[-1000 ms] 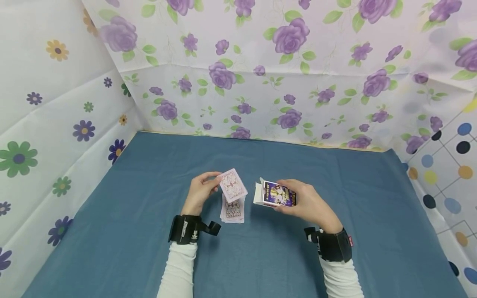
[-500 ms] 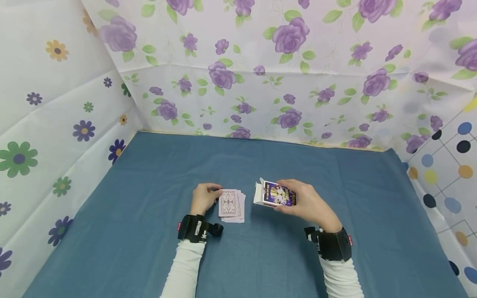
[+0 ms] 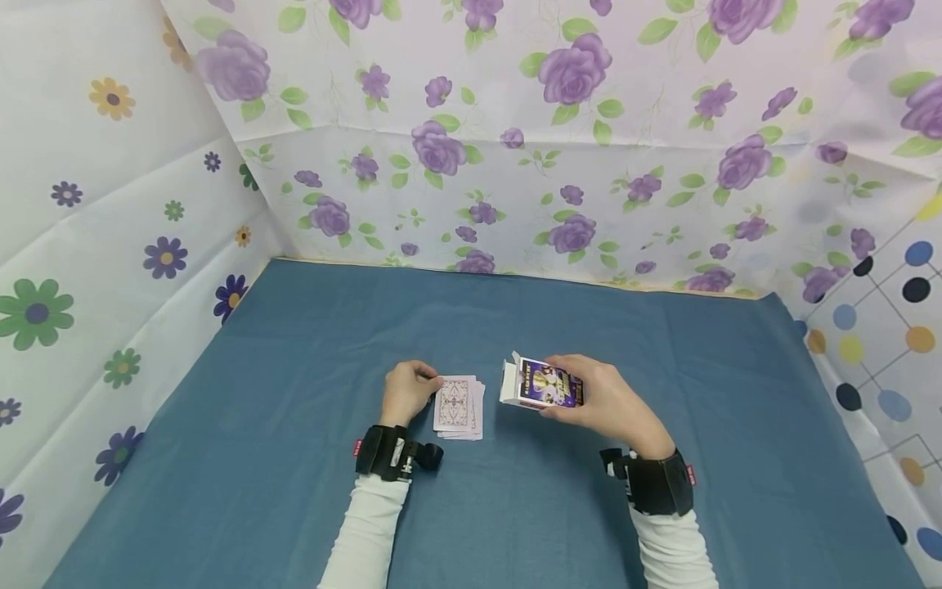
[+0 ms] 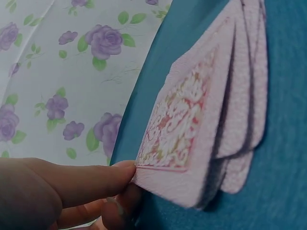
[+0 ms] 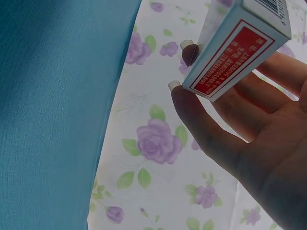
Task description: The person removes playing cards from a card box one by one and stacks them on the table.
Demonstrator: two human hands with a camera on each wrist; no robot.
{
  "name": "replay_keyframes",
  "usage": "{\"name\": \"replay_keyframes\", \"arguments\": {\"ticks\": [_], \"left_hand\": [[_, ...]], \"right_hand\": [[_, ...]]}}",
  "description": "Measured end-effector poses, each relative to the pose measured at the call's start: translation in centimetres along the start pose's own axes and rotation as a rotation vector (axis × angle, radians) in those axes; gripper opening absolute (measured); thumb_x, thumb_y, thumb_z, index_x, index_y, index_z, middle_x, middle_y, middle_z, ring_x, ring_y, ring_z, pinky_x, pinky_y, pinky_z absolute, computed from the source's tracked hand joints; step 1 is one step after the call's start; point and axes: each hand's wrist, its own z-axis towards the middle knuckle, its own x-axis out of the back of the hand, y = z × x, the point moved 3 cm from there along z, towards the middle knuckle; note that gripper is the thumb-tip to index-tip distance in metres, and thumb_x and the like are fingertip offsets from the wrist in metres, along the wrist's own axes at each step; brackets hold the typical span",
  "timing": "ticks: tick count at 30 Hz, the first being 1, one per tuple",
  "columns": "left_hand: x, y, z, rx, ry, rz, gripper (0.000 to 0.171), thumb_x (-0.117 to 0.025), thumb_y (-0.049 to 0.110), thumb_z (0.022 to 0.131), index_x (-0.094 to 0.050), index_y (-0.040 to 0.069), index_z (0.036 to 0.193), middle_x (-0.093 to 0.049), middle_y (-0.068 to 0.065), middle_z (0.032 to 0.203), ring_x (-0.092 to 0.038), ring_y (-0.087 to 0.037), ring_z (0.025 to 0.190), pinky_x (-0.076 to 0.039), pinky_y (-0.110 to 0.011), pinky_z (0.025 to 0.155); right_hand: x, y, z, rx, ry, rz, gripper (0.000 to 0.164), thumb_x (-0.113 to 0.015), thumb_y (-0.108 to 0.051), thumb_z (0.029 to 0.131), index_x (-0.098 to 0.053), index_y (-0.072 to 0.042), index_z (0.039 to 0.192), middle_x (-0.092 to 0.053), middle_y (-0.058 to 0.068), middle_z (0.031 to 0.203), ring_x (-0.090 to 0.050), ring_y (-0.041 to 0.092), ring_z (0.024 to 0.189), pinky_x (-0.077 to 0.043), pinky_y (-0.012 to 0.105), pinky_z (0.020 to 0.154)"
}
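A patterned playing card point(image 3: 453, 405) lies face down on top of a small, loosely squared pile of cards point(image 3: 478, 409) in the middle of the table. My left hand point(image 3: 407, 394) pinches that top card by its upper left corner; the left wrist view shows the thumb point(image 4: 112, 176) at the corner with fingers behind it. To the right of the pile, my right hand point(image 3: 612, 401) grips a purple and white card box point(image 3: 552, 384). The box is raised off the table, its flap end standing open toward the pile. A red printed label point(image 5: 232, 57) shows on its narrow side.
A blue cloth point(image 3: 294, 458) covers the table under both hands. Behind it hangs a sheet with purple flowers point(image 3: 574, 147), and patterned sheets also hang at the left and right sides. Black straps with cameras point(image 3: 386, 452) sit on both wrists.
A second ago the left hand held the card tilted above the pile; it has come down and laid the card on top, then shifted slightly right. The right hand has stayed still.
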Motion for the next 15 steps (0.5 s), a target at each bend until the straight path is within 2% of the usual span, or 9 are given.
{"name": "replay_keyframes", "arguments": {"ticks": [15], "left_hand": [[-0.12, 0.28, -0.15, -0.006, 0.02, 0.041, 0.011, -0.068, 0.011, 0.089, -0.07, 0.001, 0.093, -0.067, -0.015, 0.08, -0.058, -0.021, 0.065, -0.043, -0.032, 0.06]], "right_hand": [[-0.11, 0.08, 0.12, -0.002, -0.021, 0.015, 0.063, -0.082, -0.027, 0.077, -0.058, -0.005, 0.131, -0.063, 0.013, 0.126, -0.06, 0.019, 0.097, -0.05, 0.035, 0.079]]}}
